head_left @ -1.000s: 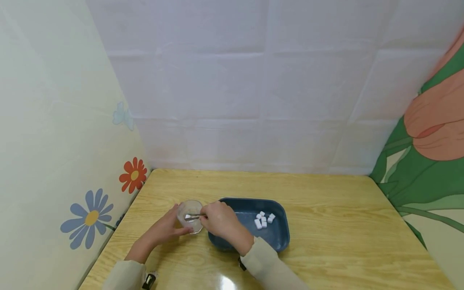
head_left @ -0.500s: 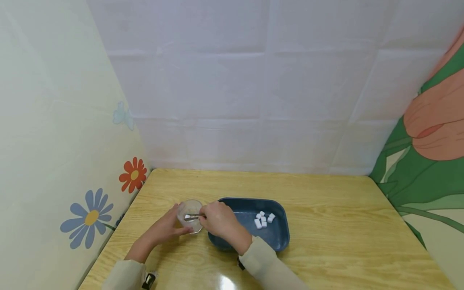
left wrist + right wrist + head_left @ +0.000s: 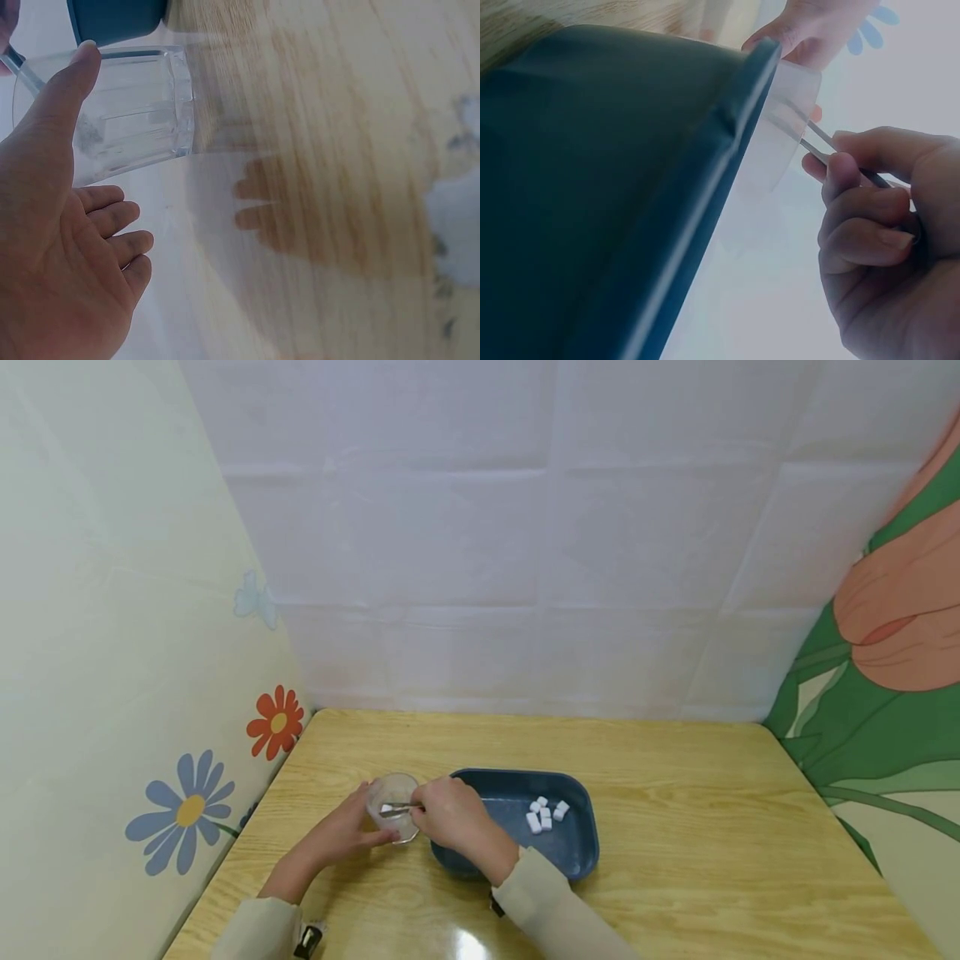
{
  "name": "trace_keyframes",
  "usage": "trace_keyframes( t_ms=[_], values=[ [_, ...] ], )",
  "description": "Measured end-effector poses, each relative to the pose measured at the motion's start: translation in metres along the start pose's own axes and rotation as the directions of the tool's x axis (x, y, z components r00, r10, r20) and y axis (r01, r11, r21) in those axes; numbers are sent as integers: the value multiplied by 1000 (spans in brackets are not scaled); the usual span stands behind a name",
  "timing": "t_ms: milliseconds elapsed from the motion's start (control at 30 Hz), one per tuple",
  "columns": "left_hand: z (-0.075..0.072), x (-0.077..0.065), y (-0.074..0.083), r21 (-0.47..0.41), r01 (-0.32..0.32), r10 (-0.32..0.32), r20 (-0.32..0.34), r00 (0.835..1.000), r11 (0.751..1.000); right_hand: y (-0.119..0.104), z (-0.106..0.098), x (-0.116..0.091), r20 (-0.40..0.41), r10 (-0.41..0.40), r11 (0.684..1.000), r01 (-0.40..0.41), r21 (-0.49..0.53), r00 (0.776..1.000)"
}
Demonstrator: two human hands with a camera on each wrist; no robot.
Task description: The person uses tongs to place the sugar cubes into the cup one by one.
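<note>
My left hand [image 3: 345, 828] holds a clear drinking glass [image 3: 395, 783] upright on the table, left of the blue tray. In the left wrist view the thumb lies along the side of the glass [image 3: 139, 112], with the fingers on its other side. My right hand [image 3: 453, 812] pinches metal tweezers [image 3: 405, 807] whose tips reach into the mouth of the glass. A small white cube [image 3: 386, 809] sits at those tips; whether they still grip it cannot be made out. The right wrist view shows the tweezers [image 3: 817, 150] between thumb and curled fingers, their tips blurred behind the glass.
The dark blue tray [image 3: 587, 835] stands right of the glass, partly under my right forearm. Several white cubes [image 3: 545, 819] lie inside it. The wooden table [image 3: 690, 835] meets a white backdrop [image 3: 525, 660] behind and flowered panels at both sides.
The right hand and tweezers have shifted very slightly left over the glass. The left hand, the glass, the tray and its cubes look unmoved.
</note>
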State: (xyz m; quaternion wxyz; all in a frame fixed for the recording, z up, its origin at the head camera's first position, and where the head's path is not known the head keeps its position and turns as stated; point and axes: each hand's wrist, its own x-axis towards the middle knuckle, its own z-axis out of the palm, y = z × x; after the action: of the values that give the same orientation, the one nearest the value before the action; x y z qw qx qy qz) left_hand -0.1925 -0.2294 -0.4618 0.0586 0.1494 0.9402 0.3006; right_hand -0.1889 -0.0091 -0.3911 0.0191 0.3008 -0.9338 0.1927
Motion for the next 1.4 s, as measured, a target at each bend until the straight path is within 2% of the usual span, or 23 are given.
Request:
trace_keyframes(
  t_ms=[300, 533, 733, 1400],
  values=[
    [0, 0, 0, -11, -19, 19, -8, 1000, 1000, 0, 3, 1, 15, 10, 1000, -10, 25, 1000],
    [-1, 1, 1, -24, -66, 66, -17, 998, 998, -1, 2, 1, 15, -7, 1000, 7, 6, 1000],
    [0, 0, 1, -19, -44, 44, -6, 999, 999, -1, 3, 2, 21, 1, 1000, -2, 8, 1000],
    [-1, -1, 3, -20, -32, 32, -13, 999, 999, -1, 3, 3, 30, 17, 1000, -18, 9, 999]
  ],
)
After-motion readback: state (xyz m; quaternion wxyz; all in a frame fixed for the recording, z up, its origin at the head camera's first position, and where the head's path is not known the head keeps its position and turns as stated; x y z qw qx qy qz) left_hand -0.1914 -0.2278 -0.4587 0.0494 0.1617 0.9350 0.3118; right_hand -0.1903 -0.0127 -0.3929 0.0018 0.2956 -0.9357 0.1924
